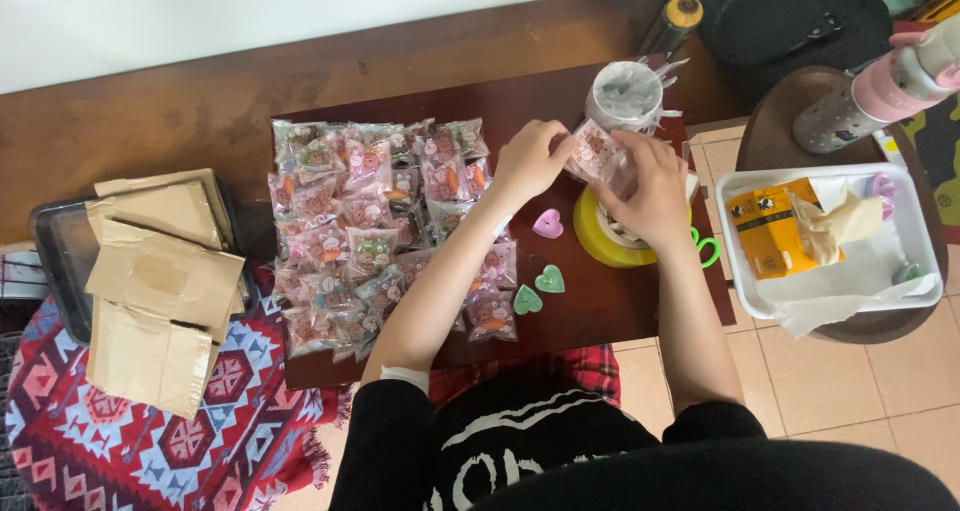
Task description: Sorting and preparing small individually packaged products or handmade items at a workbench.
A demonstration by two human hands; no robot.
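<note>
Both my hands meet over the far right of a dark wooden table (590, 306). My left hand (530, 158) and my right hand (650, 186) pinch the same small clear patterned packet (594, 151) between them. Under my right hand sits a yellow tape roll (598, 242). Three heart-shaped pieces lie near it: a pink one (547, 223) and two green ones (550, 279) (527, 300). Left of my hands, several filled patterned packets (375, 231) cover the table in overlapping rows.
A roll of clear wrapping (624, 96) stands behind my hands. Green scissors handles (707, 248) peek out by my right wrist. A white tray (830, 301) with a yellow box and tissue rests on a round stool, a pink bottle (880, 91) beside it. Cardboard pieces (160, 281) lie at left.
</note>
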